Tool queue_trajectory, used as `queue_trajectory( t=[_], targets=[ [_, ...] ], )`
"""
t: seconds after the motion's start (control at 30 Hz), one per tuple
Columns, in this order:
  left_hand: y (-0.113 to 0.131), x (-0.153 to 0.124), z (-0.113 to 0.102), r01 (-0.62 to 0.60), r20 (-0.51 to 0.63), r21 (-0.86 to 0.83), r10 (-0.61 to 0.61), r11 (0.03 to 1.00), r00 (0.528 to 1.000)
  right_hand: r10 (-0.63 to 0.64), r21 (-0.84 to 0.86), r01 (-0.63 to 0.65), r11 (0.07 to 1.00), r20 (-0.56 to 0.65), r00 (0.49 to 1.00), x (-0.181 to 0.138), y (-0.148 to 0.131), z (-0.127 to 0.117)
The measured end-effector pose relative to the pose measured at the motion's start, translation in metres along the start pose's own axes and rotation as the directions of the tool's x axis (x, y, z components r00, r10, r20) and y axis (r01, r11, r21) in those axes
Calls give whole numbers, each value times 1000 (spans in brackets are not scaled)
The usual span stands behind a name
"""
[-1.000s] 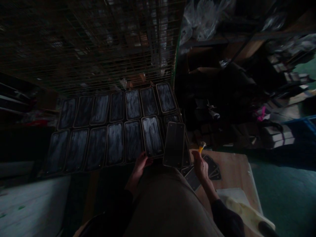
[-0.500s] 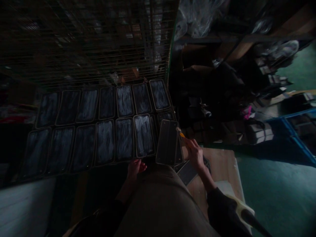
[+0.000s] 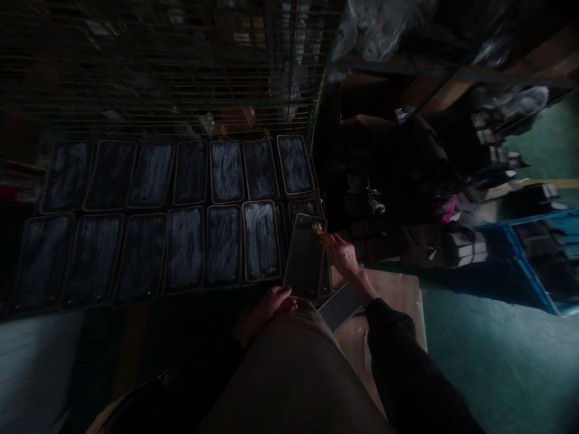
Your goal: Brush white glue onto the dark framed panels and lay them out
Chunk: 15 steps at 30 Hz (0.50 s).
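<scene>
Two rows of dark rectangular panels (image 3: pixel 223 244) smeared with white lie on the surface in front of me. One bare dark panel (image 3: pixel 304 256) rests against my knee at the right end of the rows. My left hand (image 3: pixel 274 301) grips the near edge of this panel, fingers curled. My right hand (image 3: pixel 342 255) is closed on a small orange-handled brush (image 3: pixel 320 232), whose tip touches the panel's top right corner.
A wire rack (image 3: pixel 181 60) stands behind the panels. A wooden board (image 3: pixel 398 301) at my right knee carries more dark panels (image 3: pixel 340 306). Cluttered shelves (image 3: pixel 452 150) and a blue crate (image 3: pixel 538 253) fill the right side; green floor lies below them.
My left hand let go of a smeared panel and moved right to the bare panel's near edge. My right hand carried the brush from the wooden board up to the panel's top corner.
</scene>
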<state>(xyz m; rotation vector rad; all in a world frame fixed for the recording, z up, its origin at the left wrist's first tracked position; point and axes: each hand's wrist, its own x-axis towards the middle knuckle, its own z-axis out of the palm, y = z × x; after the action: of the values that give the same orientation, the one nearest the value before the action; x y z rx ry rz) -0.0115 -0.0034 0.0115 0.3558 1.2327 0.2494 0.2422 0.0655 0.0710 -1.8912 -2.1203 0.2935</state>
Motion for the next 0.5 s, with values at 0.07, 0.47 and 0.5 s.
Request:
queue_trajectory(
  t=[0.07, 0.47, 0.5],
  targets=[
    [-2, -1, 0, -7, 14, -18, 7, 1000, 1000, -17, -3, 17, 1000, 30, 999, -19, -7, 2],
    [-3, -6, -2, -16, 52, -37, 18, 999, 998, -1, 371, -123, 921, 318, 948, -108, -50, -37],
    [-2, -6, -2, -19, 53, -27, 21, 999, 998, -5, 402, -135, 906, 330, 944, -107, -50, -39]
  ],
)
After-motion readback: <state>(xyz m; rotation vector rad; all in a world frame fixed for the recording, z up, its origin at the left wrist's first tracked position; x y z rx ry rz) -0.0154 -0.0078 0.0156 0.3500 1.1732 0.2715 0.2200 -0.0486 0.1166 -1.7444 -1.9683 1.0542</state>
